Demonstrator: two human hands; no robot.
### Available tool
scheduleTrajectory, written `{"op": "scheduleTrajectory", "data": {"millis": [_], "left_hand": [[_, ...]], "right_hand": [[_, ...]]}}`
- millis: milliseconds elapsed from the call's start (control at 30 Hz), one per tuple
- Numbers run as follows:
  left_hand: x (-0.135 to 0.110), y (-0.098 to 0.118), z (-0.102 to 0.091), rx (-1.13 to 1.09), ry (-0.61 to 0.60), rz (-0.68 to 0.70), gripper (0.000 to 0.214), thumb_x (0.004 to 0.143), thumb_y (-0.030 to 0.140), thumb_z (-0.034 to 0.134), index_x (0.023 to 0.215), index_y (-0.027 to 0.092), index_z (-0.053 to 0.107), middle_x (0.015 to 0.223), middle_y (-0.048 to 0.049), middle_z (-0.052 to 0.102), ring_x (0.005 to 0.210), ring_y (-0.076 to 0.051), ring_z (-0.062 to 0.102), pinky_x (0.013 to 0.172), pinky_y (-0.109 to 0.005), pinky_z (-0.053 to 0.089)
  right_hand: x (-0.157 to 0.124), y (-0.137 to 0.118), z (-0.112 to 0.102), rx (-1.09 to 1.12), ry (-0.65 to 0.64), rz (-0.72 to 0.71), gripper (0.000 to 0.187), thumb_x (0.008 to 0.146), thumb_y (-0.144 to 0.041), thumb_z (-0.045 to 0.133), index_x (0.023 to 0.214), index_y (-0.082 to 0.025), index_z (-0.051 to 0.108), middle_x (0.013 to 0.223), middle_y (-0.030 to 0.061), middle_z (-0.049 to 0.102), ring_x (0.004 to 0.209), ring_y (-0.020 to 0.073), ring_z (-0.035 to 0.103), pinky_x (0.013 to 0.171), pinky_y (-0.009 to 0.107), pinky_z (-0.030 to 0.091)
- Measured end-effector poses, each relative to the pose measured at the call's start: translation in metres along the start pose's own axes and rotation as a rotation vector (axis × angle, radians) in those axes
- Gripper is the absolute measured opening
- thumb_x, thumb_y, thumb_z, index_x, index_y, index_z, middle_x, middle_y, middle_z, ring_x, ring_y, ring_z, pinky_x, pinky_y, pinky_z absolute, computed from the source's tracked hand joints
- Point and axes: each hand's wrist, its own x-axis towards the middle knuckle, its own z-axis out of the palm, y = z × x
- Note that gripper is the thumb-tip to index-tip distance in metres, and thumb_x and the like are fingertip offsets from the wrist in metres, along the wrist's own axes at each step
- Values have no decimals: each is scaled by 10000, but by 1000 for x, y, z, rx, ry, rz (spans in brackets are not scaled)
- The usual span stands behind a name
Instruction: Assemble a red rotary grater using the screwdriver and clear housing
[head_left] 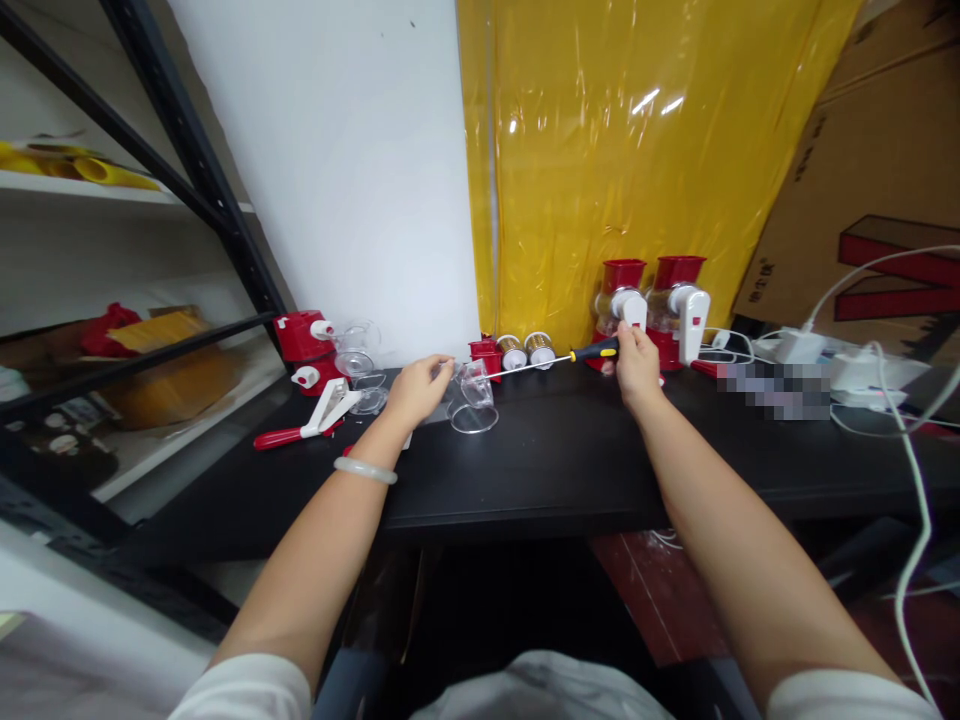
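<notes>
In my right hand (637, 365) is a screwdriver (592, 350) with a black and yellow handle; the fingers are closed round it. Its long metal shaft points left, and the tip meets a clear plastic housing (474, 400) on the table. My left hand (421, 388), with a pale bangle on the wrist, is closed at the left side of this housing and steadies it; some of its fingers are hidden. Just behind the housing are a small red part (486, 352) and two drum-shaped graters (526, 352) with white ends.
Red bases (306, 345), other clear housings (360, 365) and a white crank with a red handle (279, 438) lie at left. Two assembled red and white rotary graters (681, 300) stand at right, near white cables and a power strip (870, 375). A black shelf rack borders the left.
</notes>
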Motion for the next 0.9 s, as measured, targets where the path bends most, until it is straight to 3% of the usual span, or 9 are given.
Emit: {"op": "scheduleTrajectory", "data": {"millis": [100, 167, 233, 333, 467, 567, 633, 767, 900], "left_hand": [[0, 1, 0, 2, -5, -7, 432, 945, 478, 397, 1138, 236, 698, 1123, -57, 733, 1015, -242, 663, 858, -306, 478], [0, 1, 0, -2, -8, -9, 433, 946, 479, 396, 1143, 236, 696, 1135, -54, 730, 1033, -239, 659, 872, -304, 476], [0, 0, 0, -9, -6, -5, 431, 946, 479, 396, 1142, 237, 696, 1144, -51, 727, 1051, -239, 655, 884, -304, 474], [0, -1, 1, -13, 1, -2, 425, 943, 474, 406, 1134, 236, 702, 1136, -54, 730, 1023, -245, 664, 873, -311, 479], [0, -1, 1, -13, 5, 0, 428, 943, 475, 406, 1133, 234, 705, 1123, -57, 734, 978, -246, 672, 856, -316, 482], [0, -1, 0, -7, 3, 2, 433, 947, 477, 399, 1132, 233, 705, 1113, -59, 737, 970, -245, 673, 852, -315, 482], [0, -1, 0, -2, 3, -5, 433, 947, 478, 399, 1131, 234, 706, 1107, -60, 739, 974, -245, 673, 855, -314, 481], [0, 0, 0, -4, 2, -10, 430, 946, 479, 400, 1126, 235, 705, 1117, -57, 735, 996, -250, 669, 852, -314, 481], [-1, 0, 0, -7, -3, -8, 433, 946, 485, 395, 1126, 237, 701, 1117, -54, 734, 1023, -255, 662, 854, -317, 477]], "right_hand": [[1, 3, 0, 171, -63, 42, 347, 844, -550, 483, 835, -221, 592, 720, 13, 687, 619, 176, 677, 454, 276, 518], [1, 4, 1, 306, -130, 59, 311, 841, -504, 487, 912, -222, 598, 903, 41, 728, 829, 210, 714, 578, 326, 570], [2, 4, 2, 388, -184, 94, 283, 828, -477, 536, 943, -223, 585, 947, 57, 735, 903, 226, 716, 669, 372, 583], [3, 2, 2, 398, -224, 150, 298, 803, -490, 622, 936, -226, 582, 840, 50, 734, 836, 226, 725, 689, 395, 586], [3, 2, 0, 211, -117, 143, 378, 768, -568, 660, 766, -194, 611, 581, 11, 640, 522, 168, 646, 485, 302, 542], [3, 4, -1, 20, -36, 76, 496, 799, -644, 564, 616, -184, 591, 413, -3, 521, 307, 120, 459, 321, 258, 409], [3, 5, -1, 17, -10, 80, 524, 839, -645, 477, 593, -193, 576, 410, 13, 530, 314, 136, 475, 316, 267, 407], [4, 4, 1, 363, -105, 167, 248, 840, -438, 487, 760, -224, 583, 694, 45, 708, 700, 223, 717, 580, 365, 585], [5, 1, 1, 543, -257, 158, 74, 760, -279, 590, 815, -236, 565, 890, 51, 743, 968, 243, 712, 835, 469, 575]]}}
